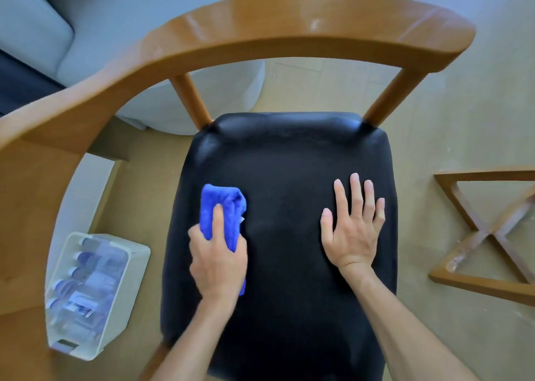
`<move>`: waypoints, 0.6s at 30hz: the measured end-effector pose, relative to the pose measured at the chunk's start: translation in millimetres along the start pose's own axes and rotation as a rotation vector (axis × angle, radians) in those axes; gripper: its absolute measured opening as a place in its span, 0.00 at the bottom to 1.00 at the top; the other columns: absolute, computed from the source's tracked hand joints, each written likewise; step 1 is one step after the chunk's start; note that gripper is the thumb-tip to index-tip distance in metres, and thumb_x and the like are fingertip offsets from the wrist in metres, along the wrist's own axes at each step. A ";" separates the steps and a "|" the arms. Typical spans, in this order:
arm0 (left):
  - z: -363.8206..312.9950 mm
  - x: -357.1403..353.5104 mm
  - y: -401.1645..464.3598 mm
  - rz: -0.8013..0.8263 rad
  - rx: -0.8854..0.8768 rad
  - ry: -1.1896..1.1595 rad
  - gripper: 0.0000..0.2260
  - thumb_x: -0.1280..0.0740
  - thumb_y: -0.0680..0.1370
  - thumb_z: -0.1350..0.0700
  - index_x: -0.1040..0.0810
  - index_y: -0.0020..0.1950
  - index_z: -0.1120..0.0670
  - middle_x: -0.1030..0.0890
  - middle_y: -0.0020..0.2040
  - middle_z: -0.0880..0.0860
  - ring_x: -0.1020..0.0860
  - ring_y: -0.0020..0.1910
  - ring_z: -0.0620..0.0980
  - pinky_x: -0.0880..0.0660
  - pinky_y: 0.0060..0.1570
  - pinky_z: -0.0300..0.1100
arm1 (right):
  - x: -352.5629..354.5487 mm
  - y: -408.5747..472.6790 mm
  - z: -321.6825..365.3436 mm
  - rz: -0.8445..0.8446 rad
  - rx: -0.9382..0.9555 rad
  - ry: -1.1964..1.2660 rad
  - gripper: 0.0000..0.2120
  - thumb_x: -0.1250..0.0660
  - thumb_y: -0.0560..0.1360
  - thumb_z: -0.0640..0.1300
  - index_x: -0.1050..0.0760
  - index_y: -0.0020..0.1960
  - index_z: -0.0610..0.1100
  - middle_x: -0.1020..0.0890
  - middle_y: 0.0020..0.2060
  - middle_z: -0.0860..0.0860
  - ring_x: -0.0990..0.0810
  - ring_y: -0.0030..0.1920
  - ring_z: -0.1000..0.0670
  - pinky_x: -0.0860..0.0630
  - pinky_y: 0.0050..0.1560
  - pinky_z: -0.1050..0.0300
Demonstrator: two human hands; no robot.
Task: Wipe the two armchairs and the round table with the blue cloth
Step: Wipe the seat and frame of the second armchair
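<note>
Cloth [221, 212], blue and folded into a thick pad, lay on the left part of the black seat [289, 160] of an armchair [260, 33]. The left hand [217, 262] gripped its near end, fingers curled round it and one finger stretched along the top, so most of the pad stuck out beyond the knuckles. The right hand [354, 227] rested flat on the seat's right part, fingers straight and slightly spread, holding nothing, well apart from the cloth. A curved wooden backrest and arm ran round the far and left sides of the seat. On the floor to the left stood a white bin [95, 293] of bottles. A wooden crossed frame [489, 233] lay on the floor at right, and a grey sofa [115, 18] sat behind.
</note>
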State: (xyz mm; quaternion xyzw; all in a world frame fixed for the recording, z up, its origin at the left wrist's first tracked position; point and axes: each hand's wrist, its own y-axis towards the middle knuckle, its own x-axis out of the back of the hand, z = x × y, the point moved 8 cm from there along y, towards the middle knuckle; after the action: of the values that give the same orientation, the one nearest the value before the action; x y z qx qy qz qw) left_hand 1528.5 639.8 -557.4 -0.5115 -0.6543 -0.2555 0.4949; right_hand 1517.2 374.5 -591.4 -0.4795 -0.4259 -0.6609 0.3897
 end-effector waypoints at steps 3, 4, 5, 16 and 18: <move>-69.9 -34.1 -75.3 0.138 -0.287 -0.055 0.33 0.25 0.65 0.54 0.32 0.68 0.46 0.29 0.51 0.53 0.24 0.41 0.55 0.24 0.30 0.46 | 0.0 1.0 -1.2 -0.012 0.001 0.002 0.25 0.45 0.78 0.50 0.32 0.72 0.44 0.36 0.74 0.43 0.40 0.75 0.39 0.45 0.73 0.37; -84.3 -42.1 -91.9 0.176 -0.351 -0.065 0.33 0.25 0.64 0.54 0.30 0.68 0.48 0.28 0.51 0.54 0.24 0.40 0.54 0.24 0.29 0.45 | 0.3 0.9 -1.2 -0.022 0.005 -0.012 0.24 0.46 0.78 0.49 0.32 0.72 0.44 0.35 0.74 0.42 0.39 0.74 0.39 0.44 0.72 0.36; -90.4 -45.8 -98.2 0.207 -0.370 -0.090 0.33 0.25 0.64 0.54 0.29 0.68 0.49 0.27 0.51 0.53 0.24 0.40 0.53 0.23 0.30 0.44 | 0.8 0.4 -0.9 -0.028 0.009 -0.026 0.24 0.46 0.78 0.49 0.31 0.72 0.44 0.35 0.74 0.42 0.38 0.74 0.38 0.43 0.72 0.36; 70.6 36.1 -0.1 0.044 0.159 0.030 0.28 0.33 0.74 0.53 0.38 0.72 0.39 0.34 0.54 0.54 0.26 0.48 0.60 0.31 0.44 0.47 | -1.3 -1.3 -1.5 0.043 -0.001 0.029 0.25 0.45 0.78 0.51 0.34 0.73 0.46 0.38 0.75 0.44 0.42 0.76 0.40 0.48 0.74 0.38; 62.4 29.5 -16.4 0.007 0.198 0.025 0.28 0.34 0.75 0.52 0.39 0.72 0.41 0.34 0.55 0.55 0.26 0.49 0.61 0.28 0.46 0.50 | -2.0 -1.5 -1.2 0.053 -0.004 0.033 0.25 0.45 0.78 0.52 0.34 0.73 0.46 0.38 0.75 0.44 0.42 0.76 0.40 0.48 0.74 0.38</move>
State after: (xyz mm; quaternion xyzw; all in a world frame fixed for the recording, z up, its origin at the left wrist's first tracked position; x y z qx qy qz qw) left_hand 1489.7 698.8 -551.4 -0.4590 -0.6683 -0.1943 0.5522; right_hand 1515.9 374.0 -593.8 -0.4805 -0.4053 -0.6590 0.4130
